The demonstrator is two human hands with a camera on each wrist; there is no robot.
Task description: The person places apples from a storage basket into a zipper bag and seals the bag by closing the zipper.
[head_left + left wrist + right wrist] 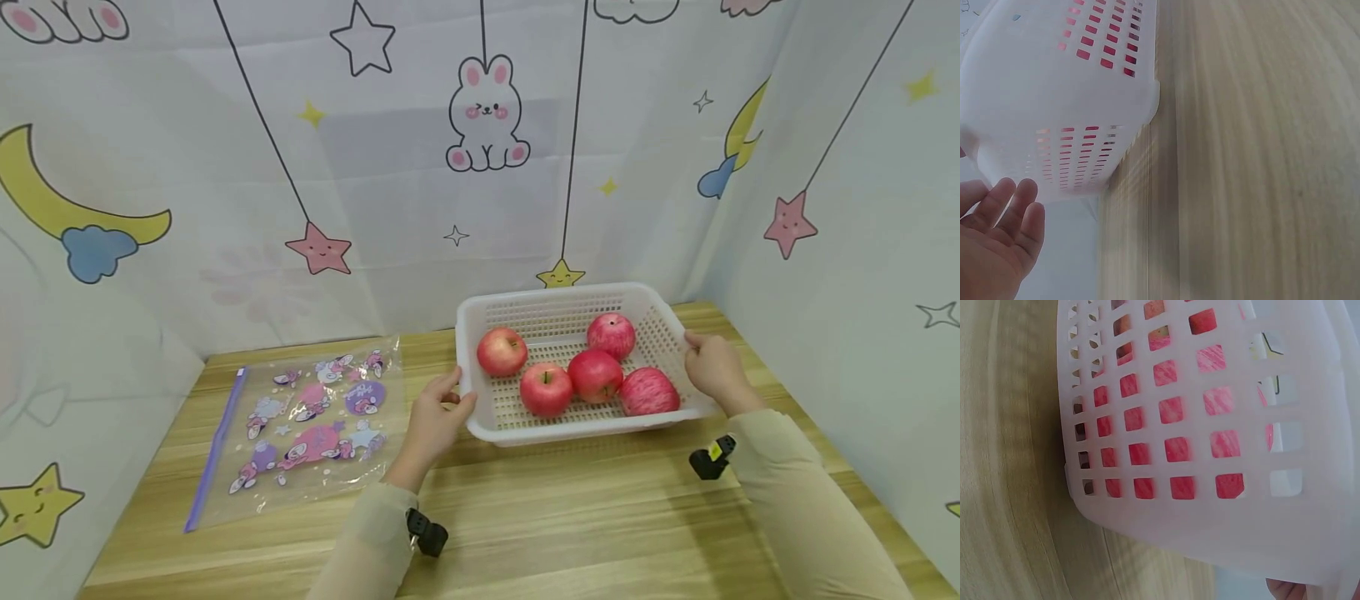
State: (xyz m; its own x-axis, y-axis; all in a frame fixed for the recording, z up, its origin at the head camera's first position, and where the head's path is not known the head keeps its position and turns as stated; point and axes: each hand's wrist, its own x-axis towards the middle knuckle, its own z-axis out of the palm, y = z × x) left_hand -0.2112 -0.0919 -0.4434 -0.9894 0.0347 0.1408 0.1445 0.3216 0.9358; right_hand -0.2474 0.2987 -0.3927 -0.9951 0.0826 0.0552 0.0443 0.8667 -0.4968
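Observation:
A white plastic basket (480, 417) with slotted walls stands on the wooden table and holds several red apples (546, 390). At its left end, my left hand (433, 421) holds the rim, thumb at the edge and fingers curved along the outside. The left wrist view shows those fingers (1013, 215) beside the basket's wall (1022, 87). My right hand (718, 371) grips the opposite rim. In the right wrist view, only a bit of a finger (1286, 589) shows below the rim; red apples (1172, 412) appear through the holes.
Left of the basket, a clear zip bag (315, 433) with pink and purple cartoon prints lies flat, its purple slider edge toward the left. Printed white cloth (420, 208) hangs behind the table (570, 517) and along both sides.

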